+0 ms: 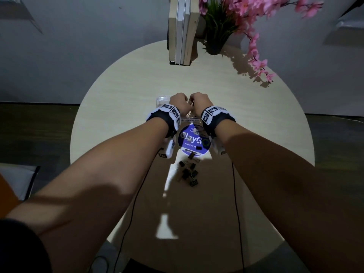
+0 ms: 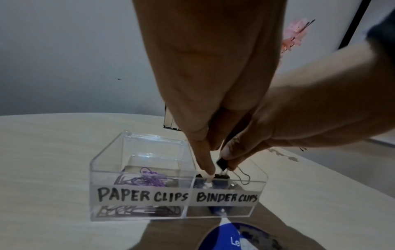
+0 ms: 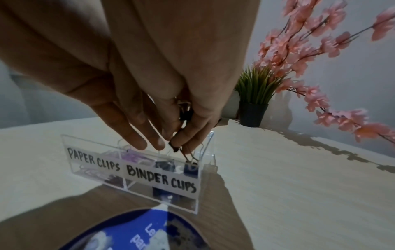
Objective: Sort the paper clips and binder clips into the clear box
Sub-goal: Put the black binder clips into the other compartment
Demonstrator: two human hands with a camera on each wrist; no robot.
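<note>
The clear box (image 2: 102, 169) has two compartments, labelled PAPER CLIPS and BINDER CLIPS. Purple paper clips (image 2: 145, 179) lie in the left one and dark binder clips (image 2: 220, 182) in the right one. My right hand (image 2: 230, 160) pinches a small black binder clip (image 2: 222, 165) just above the binder compartment, its wire handles hanging down. My left hand (image 2: 205, 160) points straight down beside it, index fingertip touching the clips inside. In the head view both hands (image 1: 178, 103) (image 1: 199, 101) hide most of the box (image 1: 162, 101). A heap of loose binder clips (image 1: 188, 172) lies nearer me.
A blue round sticker (image 1: 194, 139) sits on the round table (image 1: 118, 95) between the box and the heap. Upright books (image 1: 183, 30), a potted plant (image 1: 214, 42) and a pink flower branch (image 1: 256, 56) stand at the far edge. Thin cables trail from both wrists.
</note>
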